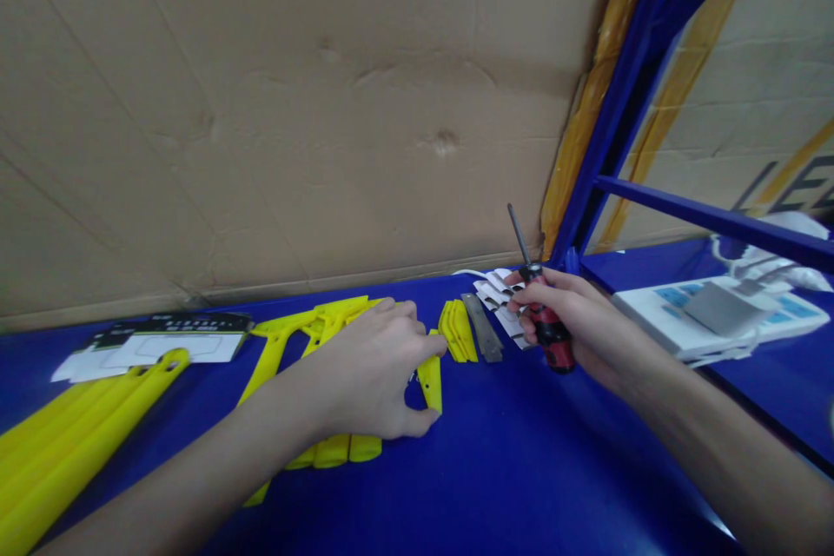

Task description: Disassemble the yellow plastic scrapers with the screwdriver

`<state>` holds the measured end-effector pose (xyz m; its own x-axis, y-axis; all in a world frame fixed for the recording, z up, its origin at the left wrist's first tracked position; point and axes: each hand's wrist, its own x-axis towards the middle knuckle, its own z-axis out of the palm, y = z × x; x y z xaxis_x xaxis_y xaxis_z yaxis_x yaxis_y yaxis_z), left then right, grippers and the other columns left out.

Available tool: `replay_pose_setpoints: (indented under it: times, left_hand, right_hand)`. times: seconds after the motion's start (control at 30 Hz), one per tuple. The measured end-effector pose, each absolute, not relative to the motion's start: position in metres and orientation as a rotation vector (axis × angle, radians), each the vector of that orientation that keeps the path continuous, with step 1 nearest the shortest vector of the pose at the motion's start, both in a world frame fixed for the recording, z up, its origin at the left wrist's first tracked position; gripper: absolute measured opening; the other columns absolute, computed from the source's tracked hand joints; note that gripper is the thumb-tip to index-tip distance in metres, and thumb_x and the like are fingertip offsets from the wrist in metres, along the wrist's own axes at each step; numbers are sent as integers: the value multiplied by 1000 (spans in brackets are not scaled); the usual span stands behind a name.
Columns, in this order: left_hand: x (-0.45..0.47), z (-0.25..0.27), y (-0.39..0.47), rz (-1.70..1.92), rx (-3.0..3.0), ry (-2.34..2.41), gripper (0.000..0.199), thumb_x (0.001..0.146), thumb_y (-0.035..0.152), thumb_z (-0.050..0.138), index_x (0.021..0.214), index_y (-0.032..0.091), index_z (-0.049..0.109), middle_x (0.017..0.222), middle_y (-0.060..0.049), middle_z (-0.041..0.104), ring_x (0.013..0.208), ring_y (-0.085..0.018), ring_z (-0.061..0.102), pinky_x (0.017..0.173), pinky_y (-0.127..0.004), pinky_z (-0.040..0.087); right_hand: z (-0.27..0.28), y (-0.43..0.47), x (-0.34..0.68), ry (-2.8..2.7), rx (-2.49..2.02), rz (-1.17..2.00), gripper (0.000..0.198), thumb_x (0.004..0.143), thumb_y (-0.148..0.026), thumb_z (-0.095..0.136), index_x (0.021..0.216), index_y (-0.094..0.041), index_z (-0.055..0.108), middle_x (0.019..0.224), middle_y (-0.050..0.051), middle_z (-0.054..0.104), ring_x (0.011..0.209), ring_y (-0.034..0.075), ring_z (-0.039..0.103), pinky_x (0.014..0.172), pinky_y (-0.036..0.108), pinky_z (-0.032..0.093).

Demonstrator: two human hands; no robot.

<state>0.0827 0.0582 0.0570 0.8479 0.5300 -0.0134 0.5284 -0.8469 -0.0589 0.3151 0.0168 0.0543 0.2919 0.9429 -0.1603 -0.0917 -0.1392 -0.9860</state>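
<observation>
My left hand (384, 365) reaches over the blue surface with thumb and fingers curved around a small yellow plastic piece (430, 382), touching its two ends. Beneath and behind that hand lie several yellow plastic frames (270, 365), partly covered by it. My right hand (573, 308) is wrapped around the red and black handle of a screwdriver (538, 295), whose shaft points up toward the cardboard. Between the hands rest a stack of small yellow pieces (457, 332) and some dark grey strips (482, 328). White cards (499, 300) lie behind the screwdriver.
Long yellow tubes (84, 443) and printed card packaging (175, 339) occupy the left. A cardboard wall (313, 104) closes off the back. At right stand a blue metal frame (625, 104) and a white box with blue markings (723, 308). Everything rests on a blue surface (495, 469).
</observation>
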Motion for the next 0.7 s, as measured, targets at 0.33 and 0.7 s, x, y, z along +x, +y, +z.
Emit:
replay_pose_setpoints:
  times: [0.33, 0.7]
  left_hand:
    - [87, 63, 60, 147, -2936, -704, 31, 83, 49, 76, 83, 18, 76, 99, -10, 74, 107, -35, 60, 104, -54, 45]
    - [84, 52, 64, 102, -2993, -341, 14, 92, 13, 71, 85, 25, 75, 90, -1, 74, 91, -22, 64, 85, -37, 42]
  right_hand:
    - [57, 15, 314, -840, -1395, 1122, 17, 76, -12, 64, 92, -17, 65, 61, -2, 63, 42, 11, 51, 39, 23, 44]
    - [54, 17, 314, -850, -1369, 1149, 17, 76, -10, 64, 91, -17, 65, 59, -3, 62, 43, 11, 52, 41, 22, 45]
